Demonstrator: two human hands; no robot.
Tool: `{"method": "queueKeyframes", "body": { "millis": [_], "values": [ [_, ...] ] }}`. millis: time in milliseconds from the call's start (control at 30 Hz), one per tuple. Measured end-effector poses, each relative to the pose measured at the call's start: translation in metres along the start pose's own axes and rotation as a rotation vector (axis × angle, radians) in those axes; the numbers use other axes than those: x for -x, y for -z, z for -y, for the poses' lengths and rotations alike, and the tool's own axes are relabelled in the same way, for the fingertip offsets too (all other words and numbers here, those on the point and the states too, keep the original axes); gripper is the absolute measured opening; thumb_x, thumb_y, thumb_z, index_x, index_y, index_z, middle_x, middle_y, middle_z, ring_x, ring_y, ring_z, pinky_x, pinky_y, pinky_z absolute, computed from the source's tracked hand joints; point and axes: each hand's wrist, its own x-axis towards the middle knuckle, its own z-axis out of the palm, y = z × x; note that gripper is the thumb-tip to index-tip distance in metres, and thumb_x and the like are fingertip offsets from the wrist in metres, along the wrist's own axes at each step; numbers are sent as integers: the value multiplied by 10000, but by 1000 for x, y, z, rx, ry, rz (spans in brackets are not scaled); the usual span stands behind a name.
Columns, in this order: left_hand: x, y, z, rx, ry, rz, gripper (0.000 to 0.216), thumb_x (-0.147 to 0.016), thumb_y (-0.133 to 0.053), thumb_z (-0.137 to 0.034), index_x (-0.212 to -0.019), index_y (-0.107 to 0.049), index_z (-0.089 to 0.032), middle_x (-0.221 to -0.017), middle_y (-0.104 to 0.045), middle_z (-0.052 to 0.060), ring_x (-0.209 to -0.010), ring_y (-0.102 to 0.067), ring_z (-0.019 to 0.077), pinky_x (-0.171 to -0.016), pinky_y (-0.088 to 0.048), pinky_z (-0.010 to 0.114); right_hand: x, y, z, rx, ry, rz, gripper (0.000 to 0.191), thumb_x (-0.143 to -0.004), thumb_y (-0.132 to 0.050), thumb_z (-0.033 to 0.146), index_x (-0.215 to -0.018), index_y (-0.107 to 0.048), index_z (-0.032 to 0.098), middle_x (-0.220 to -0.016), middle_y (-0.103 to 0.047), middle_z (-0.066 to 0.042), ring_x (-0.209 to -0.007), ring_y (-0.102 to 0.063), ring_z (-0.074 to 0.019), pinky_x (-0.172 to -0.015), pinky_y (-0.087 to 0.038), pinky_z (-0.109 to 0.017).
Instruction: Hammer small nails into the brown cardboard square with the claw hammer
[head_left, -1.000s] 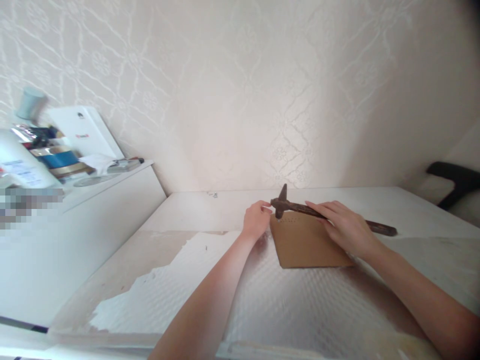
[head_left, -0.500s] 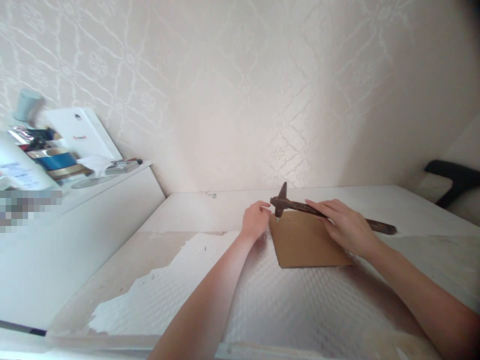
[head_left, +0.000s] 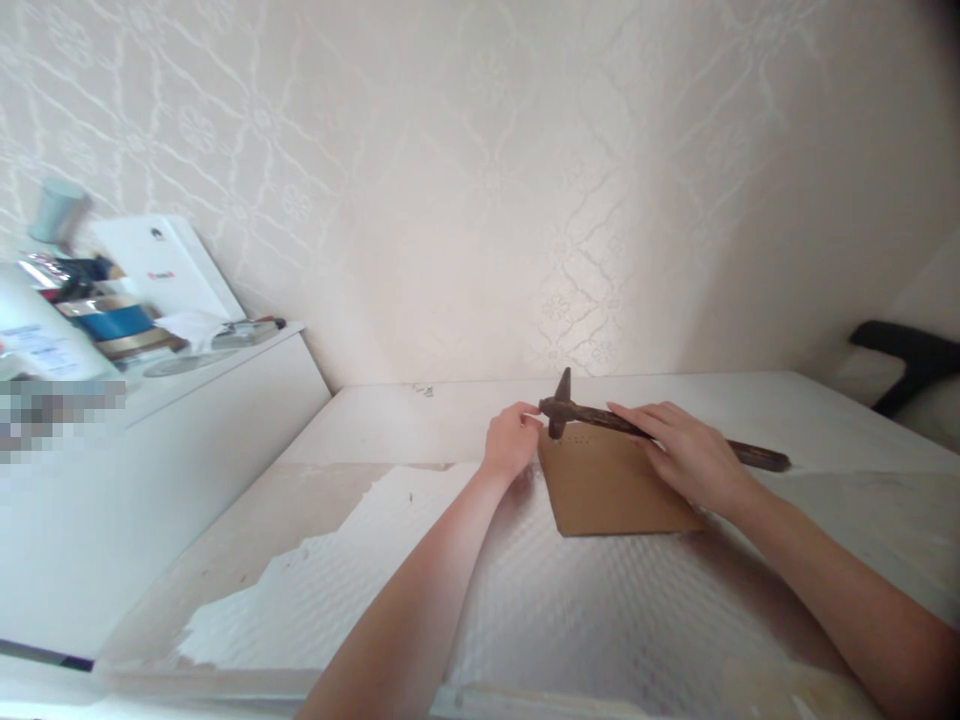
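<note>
A brown cardboard sheet [head_left: 607, 490] lies on the white table [head_left: 390, 425], with a row of small holes near its far edge. A dark rusty hammer [head_left: 592, 414] rests with its head on that far edge. My right hand [head_left: 686, 455] is closed round the hammer's handle; the handle's end [head_left: 761, 459] sticks out to the right. My left hand [head_left: 511, 440] sits at the sheet's far left corner, fingers pinched together right beside the hammer head. What the pinch holds is too small to make out.
Textured white film [head_left: 570, 610] covers the near part of the table, torn away at the left. A white cabinet [head_left: 150, 470] at the left carries jars, tape rolls and a white box. A black chair arm [head_left: 904, 355] shows at the right. A patterned wall stands behind.
Almost nothing differs: the hammer head and both hands stay at the sheet's far edge, shifted only a few pixels.
</note>
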Motion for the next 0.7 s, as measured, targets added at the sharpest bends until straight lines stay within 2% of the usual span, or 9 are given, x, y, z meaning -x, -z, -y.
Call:
{"method": "queueKeyframes", "body": {
  "millis": [400,700],
  "values": [
    [1,0,-2,5,0,6,383,-779,-405,-84,-1045,-673,-151,-970,-726,60,-986,-640,176,-898,-442,267,-1,4,4,-5,1,-32,501,-876,-359,130,-1347,-504,220,-1060,-672,-82,-962,-588,-239,-787,-529,-412],
    [1,1,-1,6,-6,12,389,-760,-407,-65,-1028,-674,-156,-965,-728,54,-986,-641,176,-899,-444,272,-1,2,3,14,6,-29,520,-861,-386,122,-1357,-494,233,-1041,-679,-70,-948,-597,-229,-764,-534,-378]
  ]
}}
